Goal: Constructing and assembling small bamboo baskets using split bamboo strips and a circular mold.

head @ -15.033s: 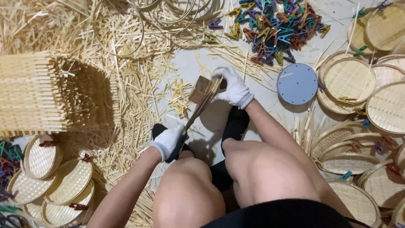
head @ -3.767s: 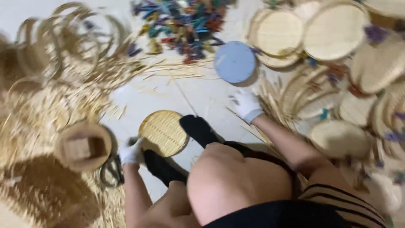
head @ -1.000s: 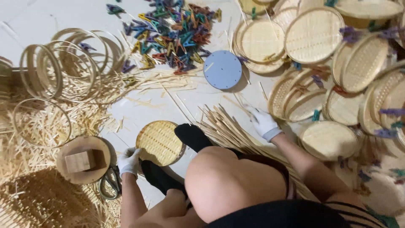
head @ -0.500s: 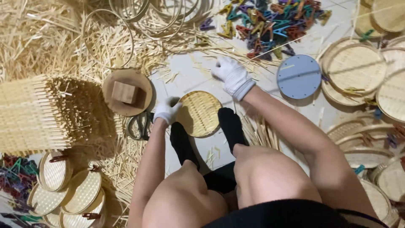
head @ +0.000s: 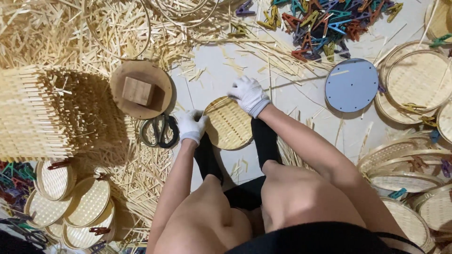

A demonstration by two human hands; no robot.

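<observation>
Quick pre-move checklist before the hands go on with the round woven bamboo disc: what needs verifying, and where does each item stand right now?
1. Left hand in white glove touches the round woven bamboo disc at its left edge: ok.
2. Right hand in white glove on the disc's top rim: ok.
3. Disc lies flat on the white floor between the black-socked feet: ok.
4. Black-handled scissors lie beside the left hand, not held: ok.
5. Round wooden disc with a block stands apart from the woven disc: ok.
6. Disc's rim finished underneath: cannot tell.
</observation>
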